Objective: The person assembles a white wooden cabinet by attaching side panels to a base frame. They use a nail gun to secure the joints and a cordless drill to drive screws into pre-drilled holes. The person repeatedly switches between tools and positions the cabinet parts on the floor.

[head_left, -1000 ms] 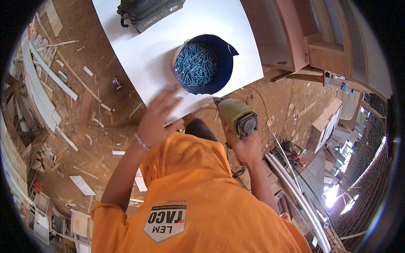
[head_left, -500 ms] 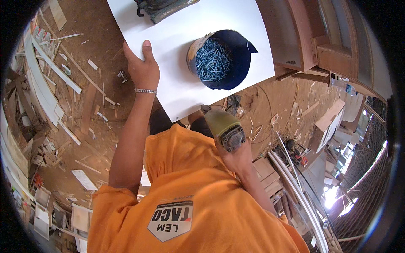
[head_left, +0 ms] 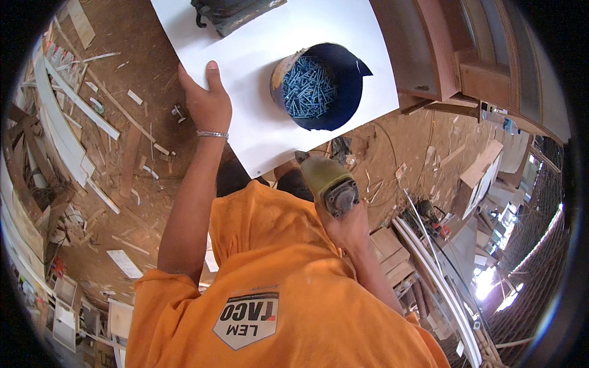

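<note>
Right grip (head_left: pixel 346 227) seemingly around one tool (head_left: pixel 325 176), one bucket (head_left: pixel 348 92) ahead.

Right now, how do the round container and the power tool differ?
The round container is dark blue inside; the power tool is olive green with a darker end. The round container stands on the white board, holding bluish screws; the power tool is held in the right hand. Both look worn.

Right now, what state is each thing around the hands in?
Tub: upright, open, partly filled
Screws: loose, heaped inside the tub
White board: under the tub
Left hand: at the white board's left edge, thumb on top, fingers mostly hidden
Power tool: held, nose near the white board
Right hand: grip closed on the power tool
</note>
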Tool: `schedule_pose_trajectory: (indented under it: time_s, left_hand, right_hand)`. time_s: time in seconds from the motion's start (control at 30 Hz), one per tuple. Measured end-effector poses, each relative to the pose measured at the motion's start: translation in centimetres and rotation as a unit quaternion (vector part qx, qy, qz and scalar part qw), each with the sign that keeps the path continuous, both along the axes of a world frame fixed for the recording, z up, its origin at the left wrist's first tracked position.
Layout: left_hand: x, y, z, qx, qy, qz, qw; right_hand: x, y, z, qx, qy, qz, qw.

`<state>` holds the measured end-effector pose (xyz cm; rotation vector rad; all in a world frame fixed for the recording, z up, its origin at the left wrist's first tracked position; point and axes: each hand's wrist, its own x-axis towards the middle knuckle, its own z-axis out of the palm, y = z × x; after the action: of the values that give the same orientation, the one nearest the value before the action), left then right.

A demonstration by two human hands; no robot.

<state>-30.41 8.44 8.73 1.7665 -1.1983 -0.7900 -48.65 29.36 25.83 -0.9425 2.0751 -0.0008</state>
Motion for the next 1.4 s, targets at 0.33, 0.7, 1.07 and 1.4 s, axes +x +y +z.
schedule_pose_trajectory:
  time_s: [0.33, 0.7, 1.07, 1.4]
  left_hand:
    - [0.1, 0.0, -0.7, 0.026, -0.075, 0.019, 0.997]
    - [-20.3, 4.7, 18.9, -0.208, -0.102, -0.545, 0.806]
    - [-40.0, -2.0, 8.2, 0.121, -0.511, -0.761, 0.38]
    - [-46.0, -2.8, 5.6, 0.359, -0.538, -0.748, 0.151]
  right_hand:
    - [-1.9, 0.7, 0.6, -0.013, -0.022, -0.006, 1.0]
    - [-16.7, 9.6, -2.8, -0.006, -0.014, -0.193, 0.981]
    - [-28.8, 18.3, -11.9, -0.06, -0.127, -0.339, 0.93]
    - [-35.4, 19.5, -17.0, -0.057, -0.128, -0.418, 0.898]
